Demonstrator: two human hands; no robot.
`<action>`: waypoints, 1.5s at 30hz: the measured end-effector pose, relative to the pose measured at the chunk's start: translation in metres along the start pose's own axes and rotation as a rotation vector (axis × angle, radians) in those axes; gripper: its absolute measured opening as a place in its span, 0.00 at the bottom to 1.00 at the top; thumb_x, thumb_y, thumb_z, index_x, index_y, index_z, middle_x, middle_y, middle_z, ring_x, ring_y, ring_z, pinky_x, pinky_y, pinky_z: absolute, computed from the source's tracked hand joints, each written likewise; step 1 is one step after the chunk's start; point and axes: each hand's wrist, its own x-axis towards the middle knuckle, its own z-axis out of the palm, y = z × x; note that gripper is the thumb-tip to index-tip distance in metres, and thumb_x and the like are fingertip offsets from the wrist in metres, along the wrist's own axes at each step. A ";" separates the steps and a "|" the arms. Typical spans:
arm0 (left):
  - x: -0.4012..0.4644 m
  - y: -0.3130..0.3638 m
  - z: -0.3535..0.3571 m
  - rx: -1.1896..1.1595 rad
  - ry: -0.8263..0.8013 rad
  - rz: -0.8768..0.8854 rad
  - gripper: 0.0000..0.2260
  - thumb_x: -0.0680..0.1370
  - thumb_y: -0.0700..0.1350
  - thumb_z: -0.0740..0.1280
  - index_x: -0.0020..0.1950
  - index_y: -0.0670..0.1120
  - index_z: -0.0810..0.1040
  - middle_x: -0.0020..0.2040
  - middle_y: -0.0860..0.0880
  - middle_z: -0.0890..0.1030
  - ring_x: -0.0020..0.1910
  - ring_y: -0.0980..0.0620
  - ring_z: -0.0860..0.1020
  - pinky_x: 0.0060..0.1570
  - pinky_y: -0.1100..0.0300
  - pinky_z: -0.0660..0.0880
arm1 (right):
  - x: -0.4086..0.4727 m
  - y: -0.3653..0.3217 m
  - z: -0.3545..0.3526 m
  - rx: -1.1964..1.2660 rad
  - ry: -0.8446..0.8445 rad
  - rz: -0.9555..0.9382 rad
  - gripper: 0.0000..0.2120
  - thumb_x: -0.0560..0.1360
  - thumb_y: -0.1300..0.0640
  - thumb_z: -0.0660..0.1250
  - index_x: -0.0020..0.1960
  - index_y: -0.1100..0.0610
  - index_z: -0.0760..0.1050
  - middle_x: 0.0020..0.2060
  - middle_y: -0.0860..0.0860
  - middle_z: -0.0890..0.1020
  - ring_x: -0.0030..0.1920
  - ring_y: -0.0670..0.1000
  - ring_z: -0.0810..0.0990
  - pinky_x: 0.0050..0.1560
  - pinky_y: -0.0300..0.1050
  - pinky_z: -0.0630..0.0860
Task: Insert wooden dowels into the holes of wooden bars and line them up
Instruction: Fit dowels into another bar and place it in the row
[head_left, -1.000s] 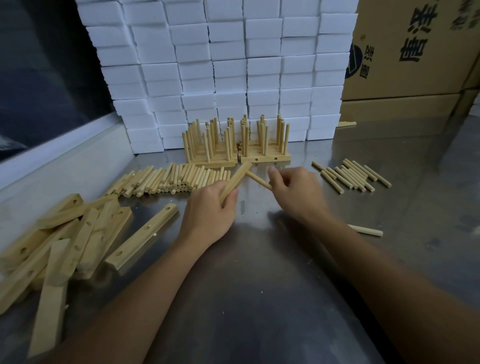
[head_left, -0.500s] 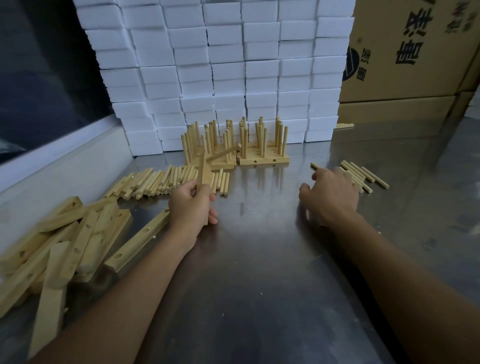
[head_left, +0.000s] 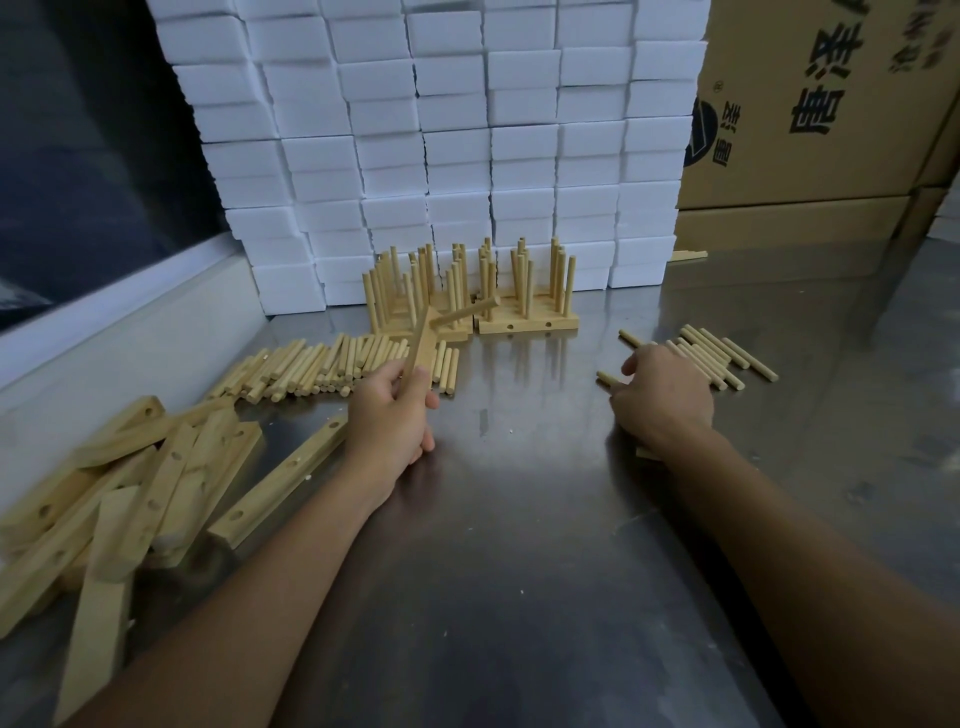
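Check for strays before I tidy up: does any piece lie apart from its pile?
Yes. One wooden piece lies alone at the foot of the cardboard boxes, far from the bar pile. Another piece pokes out under the right hand, apart from the dowels.

We have just one view, from a camera on the person's head. It looks forward and down at the metal table (head_left: 519, 571), close above both arms. Past the fingers (head_left: 631, 364) of the right hand (head_left: 665, 400) we see white foam blocks (head_left: 452, 145) and cardboard boxes (head_left: 831, 104).
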 end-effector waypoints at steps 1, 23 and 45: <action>0.000 0.000 0.000 -0.001 0.001 -0.001 0.10 0.83 0.46 0.60 0.48 0.43 0.77 0.35 0.53 0.78 0.21 0.53 0.70 0.19 0.61 0.62 | 0.000 -0.001 0.001 -0.007 -0.025 -0.014 0.06 0.76 0.63 0.69 0.52 0.59 0.81 0.44 0.55 0.82 0.43 0.54 0.79 0.47 0.51 0.81; -0.011 0.016 0.016 -0.175 -0.200 -0.142 0.05 0.79 0.36 0.60 0.51 0.41 0.75 0.32 0.47 0.75 0.22 0.51 0.67 0.20 0.65 0.58 | -0.027 -0.039 0.023 0.521 0.180 -0.234 0.12 0.80 0.42 0.63 0.48 0.51 0.73 0.32 0.45 0.77 0.34 0.46 0.77 0.36 0.46 0.76; -0.016 0.013 0.015 -0.167 -0.283 -0.037 0.07 0.84 0.43 0.61 0.53 0.45 0.78 0.35 0.51 0.79 0.24 0.52 0.71 0.22 0.65 0.64 | -0.051 -0.061 0.018 0.538 0.157 -0.731 0.05 0.78 0.54 0.69 0.50 0.53 0.83 0.38 0.43 0.84 0.38 0.44 0.81 0.41 0.50 0.81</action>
